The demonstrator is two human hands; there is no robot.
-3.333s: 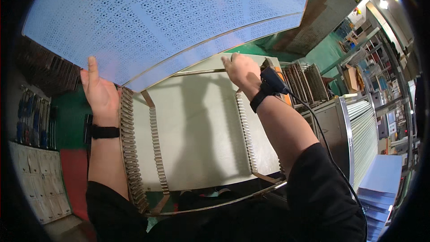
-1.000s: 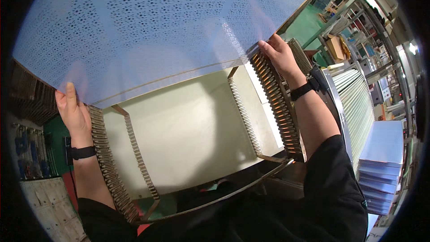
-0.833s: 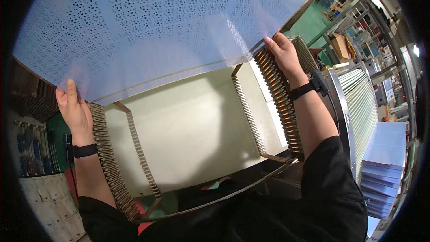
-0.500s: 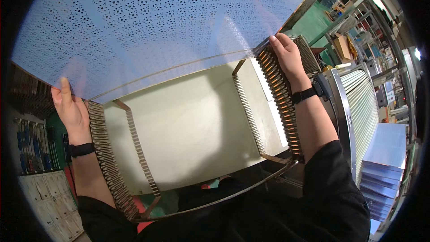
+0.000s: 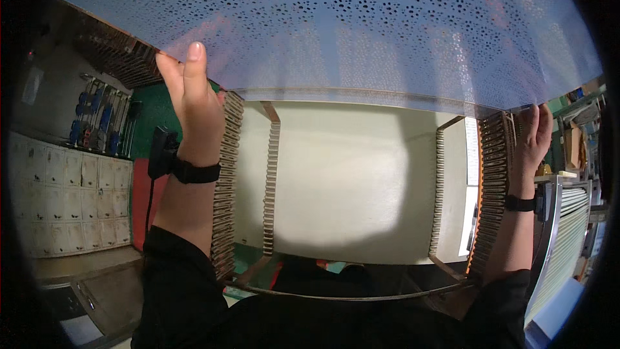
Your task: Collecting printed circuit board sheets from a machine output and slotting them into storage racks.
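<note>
The panel [image 5: 361, 45], a blue sheet pierced all over with small dark holes, stands up in front of the person, beyond the far end of the rack's opening, and runs out of sight at the top. Its lower edge points toward the person and lies crosswise, left to right, dipping slightly at the right end. From there its face slopes up and away from the rack [image 5: 349, 297], spreading wider toward the top. With that top cut off, I can't tell whether its long axis goes across or upward.

The left hand [image 5: 199, 103] grips the panel's left edge, thumb raised against the near face, fingers bent round to the edge. The right hand [image 5: 535, 139] grasps the panel near its lower right corner, fingertips up at the edge; the back of its hold is hidden from me.

Both lower corners meet the far ends of the rack's toothed rails [image 5: 494, 200]; whether they sit in the slots I can't make out. Two thinner ribbed bars [image 5: 270, 187] run inside the rails, over a pale board [image 5: 349, 174]. Black straps [image 5: 197, 172] circle both wrists. Lockers [image 5: 71, 194] stand to the left, and a stack of pale rods [image 5: 562, 245] to the right.
</note>
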